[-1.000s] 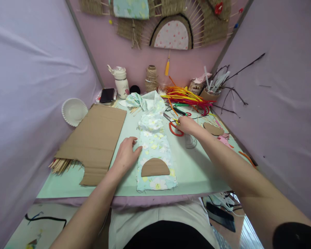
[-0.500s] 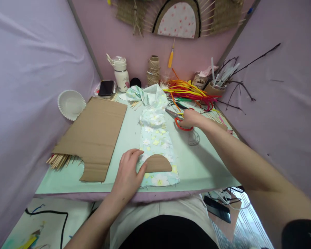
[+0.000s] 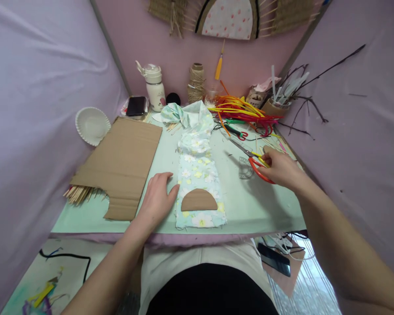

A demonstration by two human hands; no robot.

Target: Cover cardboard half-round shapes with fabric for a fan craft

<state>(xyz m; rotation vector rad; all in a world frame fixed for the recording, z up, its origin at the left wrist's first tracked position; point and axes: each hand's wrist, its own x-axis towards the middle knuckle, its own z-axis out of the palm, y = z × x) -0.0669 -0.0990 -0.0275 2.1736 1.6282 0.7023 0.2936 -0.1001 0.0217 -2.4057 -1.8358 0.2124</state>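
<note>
A strip of pale floral fabric (image 3: 197, 175) lies down the middle of the green table (image 3: 265, 210). A brown cardboard half-round (image 3: 198, 201) rests on its near end. My left hand (image 3: 157, 199) lies flat and open on the table, its thumb touching the fabric's left edge beside the half-round. My right hand (image 3: 280, 169) is closed on the red handles of a pair of scissors (image 3: 249, 156), lifted above the table right of the fabric, blades pointing back and left. A small clear protractor (image 3: 245, 168) lies under the scissors.
A large cardboard sheet (image 3: 123, 159) with wooden sticks (image 3: 77, 194) under it lies on the left, and a white paper plate (image 3: 92, 125) leans at the far left. At the back stand a bottle (image 3: 155, 86), a twine spool (image 3: 197, 82), coloured cords (image 3: 241, 113) and a cup of tools (image 3: 274, 105).
My right hand has lifted the scissors from the table's back and drawn them right and nearer. My left hand slid slightly left off the half-round. The camera tilted a little.
</note>
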